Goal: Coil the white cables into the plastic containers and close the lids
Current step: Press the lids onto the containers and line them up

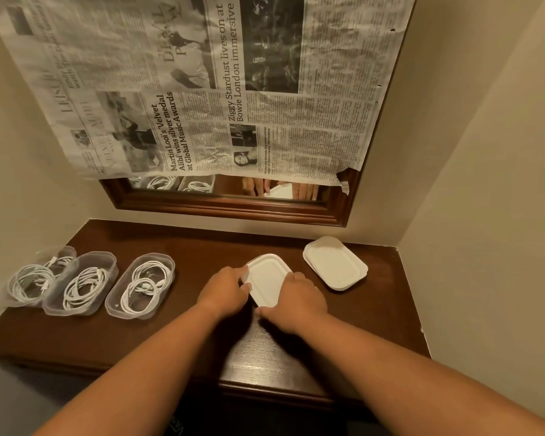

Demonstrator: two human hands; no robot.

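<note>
A container with a white lid on it sits in the middle of the dark wooden table. My left hand grips its left edge and my right hand presses on its near right corner. The box under the lid is mostly hidden. At the left stand three open clear containers, each holding coiled white cables. A stack of white lids lies to the right of the hands.
A wood-framed mirror hangs on the back wall, mostly covered by newspaper. Walls close in the table at the left, back and right. The table's front edge runs below my forearms.
</note>
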